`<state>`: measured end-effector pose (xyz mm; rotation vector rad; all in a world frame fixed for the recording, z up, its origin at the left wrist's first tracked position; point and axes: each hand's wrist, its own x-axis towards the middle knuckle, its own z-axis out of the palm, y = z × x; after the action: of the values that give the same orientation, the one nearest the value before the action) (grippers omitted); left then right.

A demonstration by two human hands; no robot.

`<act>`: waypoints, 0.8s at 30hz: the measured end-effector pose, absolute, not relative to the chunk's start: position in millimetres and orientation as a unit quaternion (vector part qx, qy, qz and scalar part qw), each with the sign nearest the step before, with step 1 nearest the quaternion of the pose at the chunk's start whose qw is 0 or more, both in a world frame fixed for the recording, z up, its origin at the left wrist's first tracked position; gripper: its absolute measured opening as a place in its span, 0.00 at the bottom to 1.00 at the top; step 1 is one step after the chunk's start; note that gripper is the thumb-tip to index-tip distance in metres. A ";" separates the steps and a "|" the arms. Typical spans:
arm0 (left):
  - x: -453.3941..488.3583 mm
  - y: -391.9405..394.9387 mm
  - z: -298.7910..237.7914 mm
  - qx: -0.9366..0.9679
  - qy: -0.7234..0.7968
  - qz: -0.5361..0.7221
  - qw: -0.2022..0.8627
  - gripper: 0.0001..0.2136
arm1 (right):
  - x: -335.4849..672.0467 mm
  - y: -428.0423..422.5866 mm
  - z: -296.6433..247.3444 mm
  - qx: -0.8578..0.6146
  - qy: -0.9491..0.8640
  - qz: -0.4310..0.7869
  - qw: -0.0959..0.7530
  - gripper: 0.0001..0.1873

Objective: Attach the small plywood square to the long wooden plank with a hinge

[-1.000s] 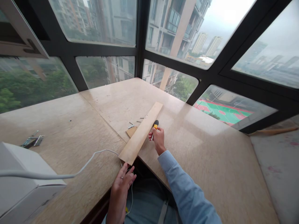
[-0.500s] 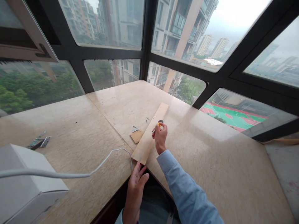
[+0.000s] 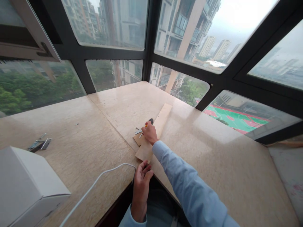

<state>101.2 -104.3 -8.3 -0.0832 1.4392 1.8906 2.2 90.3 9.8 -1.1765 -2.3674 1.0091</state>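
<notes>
My right hand [image 3: 150,133] is closed around a screwdriver [image 3: 151,121] with a black and yellow handle. Its metal shaft slants down to the left, over a small brown square piece [image 3: 136,139]. Beneath that hand lies a long pale wooden board [image 3: 162,118], partly covered by my hand and sleeve. At the board's near end is my left hand [image 3: 141,181], palm turned up, fingers loosely bent and thumb apart. Whether its fingertips touch the board I cannot tell. Small metal hardware [image 3: 138,131] sits by the brown piece, partly hidden by my right hand.
A white box [image 3: 26,186] stands at the left, with metal brackets [image 3: 42,144] behind it. A white cable [image 3: 99,176] curves across the near edge of the stone-look countertop [image 3: 208,151]. Dark-framed windows [image 3: 148,41] border the far sides.
My right hand has moved left with the screwdriver, from over the board's right edge toward the brown piece. My left hand has shifted slightly right, and the cable has dropped lower.
</notes>
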 end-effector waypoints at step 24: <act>134.9 -108.4 8.0 0.022 0.529 0.726 0.439 0.27 | 122.1 90.4 11.9 -0.216 -0.882 0.372 0.194 0.10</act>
<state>134.9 -108.4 8.0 0.0549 1.3148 1.8025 122.1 90.4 11.9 -0.6051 -2.4719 1.0425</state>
